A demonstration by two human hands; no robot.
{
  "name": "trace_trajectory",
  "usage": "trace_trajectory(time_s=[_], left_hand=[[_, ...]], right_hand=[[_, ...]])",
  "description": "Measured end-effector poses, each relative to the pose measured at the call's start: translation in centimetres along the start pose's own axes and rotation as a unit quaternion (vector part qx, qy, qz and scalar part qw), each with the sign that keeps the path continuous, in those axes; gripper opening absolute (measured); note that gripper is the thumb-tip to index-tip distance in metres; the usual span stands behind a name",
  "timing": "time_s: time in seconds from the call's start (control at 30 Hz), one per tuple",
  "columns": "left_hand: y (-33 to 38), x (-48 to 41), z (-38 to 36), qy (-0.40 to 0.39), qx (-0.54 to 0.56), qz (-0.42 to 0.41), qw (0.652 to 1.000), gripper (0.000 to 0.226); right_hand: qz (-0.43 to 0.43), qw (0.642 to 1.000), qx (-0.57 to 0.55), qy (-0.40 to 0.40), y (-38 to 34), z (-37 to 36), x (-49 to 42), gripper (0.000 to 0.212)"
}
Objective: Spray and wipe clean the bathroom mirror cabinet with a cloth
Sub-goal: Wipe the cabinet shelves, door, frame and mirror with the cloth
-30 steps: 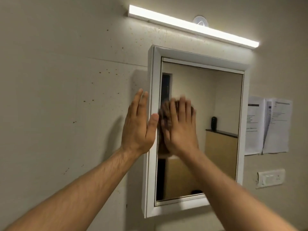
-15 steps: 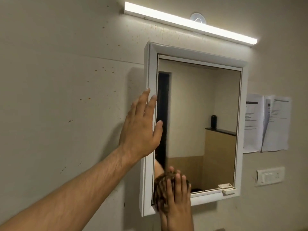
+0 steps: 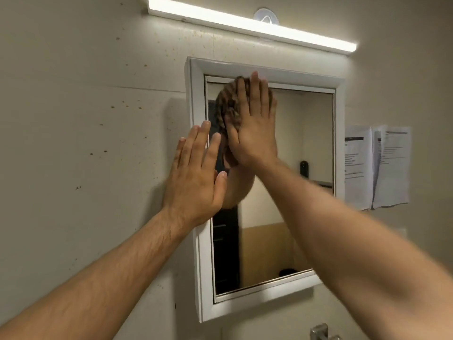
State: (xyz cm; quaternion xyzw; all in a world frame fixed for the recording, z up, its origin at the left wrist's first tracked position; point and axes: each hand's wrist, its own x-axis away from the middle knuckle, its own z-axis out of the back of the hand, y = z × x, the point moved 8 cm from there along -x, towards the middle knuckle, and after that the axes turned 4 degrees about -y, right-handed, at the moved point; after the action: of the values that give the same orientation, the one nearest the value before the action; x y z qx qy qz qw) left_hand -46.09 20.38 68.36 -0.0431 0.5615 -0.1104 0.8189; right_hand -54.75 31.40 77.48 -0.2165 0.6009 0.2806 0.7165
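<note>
Pressing flat, the right hand (image 3: 252, 133) pins a brown cloth (image 3: 226, 106) against the mirror's (image 3: 294, 229) top; left hand (image 3: 193, 180), fingers straight, braces the frame (image 3: 198, 99).

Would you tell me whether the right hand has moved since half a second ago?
Yes. The right hand, pressing the cloth, went from the bottom edge of the mirror cabinet up to its top edge.
</note>
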Motion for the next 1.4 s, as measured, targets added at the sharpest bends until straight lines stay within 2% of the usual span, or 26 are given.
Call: trace_trajectory(time_s=[0.1,0.27,0.33,0.43,0.6,0.7,0.77,0.83,0.97,1.03,1.1,1.2,1.3,1.4], left_hand=[[1.4,0.9,-0.8,-0.043,-0.055,-0.023,0.997,0.077],[2.5,3.9,-3.4,-0.149,-0.178,-0.033,0.972,0.077],[2.9,4.5,-4.2,-0.159,-0.203,-0.034,0.966,0.078],[3.1,4.3,-4.5,-0.163,-0.190,-0.030,0.968,0.077],[4.1,1.7,-3.8,-0.122,-0.140,-0.038,0.982,0.077],[4.5,-0.2,-3.9,-0.108,-0.135,-0.031,0.984,0.080],[4.6,-1.3,-3.8,-0.101,-0.135,-0.028,0.985,0.080],[4.8,-1.7,-3.9,-0.098,-0.136,-0.026,0.985,0.079],[5.3,-0.3,-4.5,-0.119,-0.151,-0.032,0.981,0.077],[5.7,0.7,-5.3,-0.130,-0.158,-0.042,0.978,0.077],[6.3,1.1,-6.1,-0.134,-0.165,-0.055,0.976,0.077],[7.5,0.0,-7.1,-0.137,-0.166,-0.080,0.973,0.076],[8.4,-2.2,-7.4,-0.115,-0.163,-0.085,0.976,0.074],[9.0,-5.5,-6.4,-0.085,-0.125,-0.055,0.987,0.076]], right_hand=[[0.009,1.000,-0.024,-0.011,1.0,-2.0,10.3,0.075],[-0.100,0.986,-0.021,-0.133,3.3,-4.6,35.0,0.079],[-0.108,0.980,-0.010,-0.169,3.4,-4.7,38.5,0.082],[-0.069,0.982,-0.040,-0.171,3.2,-4.1,32.3,0.078],[-0.061,0.995,-0.022,-0.079,4.6,-0.4,9.6,0.081],[-0.025,0.998,0.008,-0.062,4.3,1.2,-0.4,0.076],[-0.014,0.998,0.012,-0.052,4.3,0.9,-1.0,0.076],[-0.019,0.999,-0.002,-0.039,4.8,0.2,2.9,0.077],[-0.061,0.994,-0.037,-0.088,6.8,-2.3,19.7,0.079],[-0.083,0.987,-0.013,-0.135,7.1,-2.9,29.7,0.080],[-0.096,0.980,0.008,-0.173,6.8,-3.2,35.8,0.081],[-0.095,0.977,-0.034,-0.188,7.1,-3.5,32.1,0.077],[-0.055,0.987,-0.057,-0.141,8.1,-1.5,20.2,0.078],[-0.040,0.993,-0.012,-0.111,10.0,0.9,6.2,0.078]])
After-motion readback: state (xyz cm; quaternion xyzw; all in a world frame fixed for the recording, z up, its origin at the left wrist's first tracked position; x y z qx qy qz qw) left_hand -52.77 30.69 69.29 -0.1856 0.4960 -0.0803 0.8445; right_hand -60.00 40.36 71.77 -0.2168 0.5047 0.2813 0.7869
